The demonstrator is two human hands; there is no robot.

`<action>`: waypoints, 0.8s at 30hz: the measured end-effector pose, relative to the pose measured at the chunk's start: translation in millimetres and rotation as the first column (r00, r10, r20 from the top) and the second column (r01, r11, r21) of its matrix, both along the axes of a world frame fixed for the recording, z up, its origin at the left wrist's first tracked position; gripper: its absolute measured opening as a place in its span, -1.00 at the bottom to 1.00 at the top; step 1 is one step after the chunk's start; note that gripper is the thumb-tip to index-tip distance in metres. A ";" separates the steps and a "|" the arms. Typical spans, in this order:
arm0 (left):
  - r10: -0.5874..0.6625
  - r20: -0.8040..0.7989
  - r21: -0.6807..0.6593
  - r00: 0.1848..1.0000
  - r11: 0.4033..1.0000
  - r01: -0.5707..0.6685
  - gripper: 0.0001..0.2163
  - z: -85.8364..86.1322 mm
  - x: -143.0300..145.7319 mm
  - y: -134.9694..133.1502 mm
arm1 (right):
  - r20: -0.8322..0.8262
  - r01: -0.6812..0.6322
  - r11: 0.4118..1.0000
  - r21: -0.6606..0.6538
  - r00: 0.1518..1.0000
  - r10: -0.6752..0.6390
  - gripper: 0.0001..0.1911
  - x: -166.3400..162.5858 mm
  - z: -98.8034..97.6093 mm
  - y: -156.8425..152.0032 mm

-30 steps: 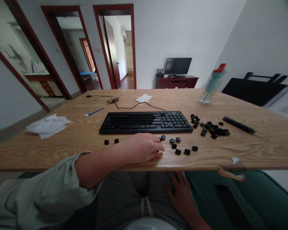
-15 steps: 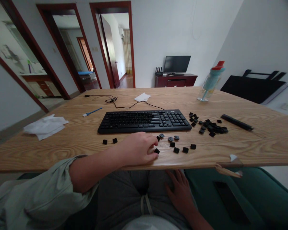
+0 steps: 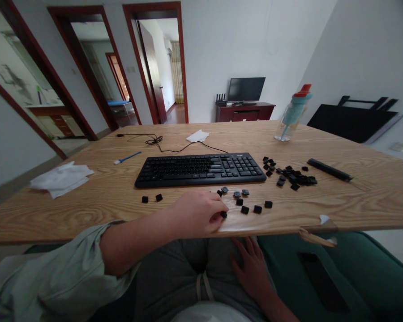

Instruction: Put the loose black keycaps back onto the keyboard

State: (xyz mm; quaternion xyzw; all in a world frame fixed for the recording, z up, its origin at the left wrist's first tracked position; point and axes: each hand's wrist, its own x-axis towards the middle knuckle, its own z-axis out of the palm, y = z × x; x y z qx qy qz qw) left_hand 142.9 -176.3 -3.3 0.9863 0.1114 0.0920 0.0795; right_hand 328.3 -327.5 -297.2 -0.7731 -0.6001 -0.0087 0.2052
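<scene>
My left hand (image 3: 201,213) reaches over the table's near edge, its thumb and fingers closed on a small black keycap (image 3: 223,214). Behind it lies a black keyboard (image 3: 201,169), with bare places along its front rows. Loose keycaps (image 3: 245,209) are scattered to the right of the hand, some turned with their grey undersides up. Two more keycaps (image 3: 159,197) lie left of the hand. My right hand (image 3: 251,266) rests on my thigh below the table, fingers stretched out and holding nothing.
A heap of keycaps (image 3: 297,176) lies right of the keyboard, near a long black bar (image 3: 329,169). A water bottle (image 3: 291,114) stands behind. Left are white tissues (image 3: 62,178) and a blue brush (image 3: 128,157). The keyboard's cable (image 3: 154,140) curls along the back. Torn edging (image 3: 318,237) sticks out from the table's front.
The fingertips of my left hand have come together on the near keycap, which has shifted slightly right. My right hand stays on the thigh.
</scene>
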 end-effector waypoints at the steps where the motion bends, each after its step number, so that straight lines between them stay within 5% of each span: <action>1: -0.024 0.006 -0.006 1.000 1.000 0.024 -0.80 -0.8 0.5 0.0 | -0.002 -0.004 1.000 -0.001 1.000 0.004 -0.45 0.2 -0.2 0.0; 12: -0.132 0.101 -0.043 0.986 0.990 0.137 -0.81 -11.2 5.4 -3.6 | 0.014 -0.008 1.000 0.006 1.000 0.008 -0.45 2.0 -4.4 -0.4; 16: -0.062 0.165 -0.004 0.984 0.998 0.064 -0.74 -4.2 2.3 2.3 | 0.018 -0.008 1.000 0.001 1.000 0.008 -0.45 2.5 -5.1 -0.1; 20: 0.108 0.249 0.108 0.962 0.984 -0.138 -0.82 28.7 -16.1 52.0 | 0.014 -0.010 1.000 0.000 1.000 0.010 -0.46 2.8 -4.0 -0.8; 24: 0.397 0.210 0.113 0.893 0.898 -0.426 -0.77 48.1 -42.6 128.9 | 0.005 -0.008 1.000 0.009 1.000 0.008 -0.47 2.8 -4.3 -0.8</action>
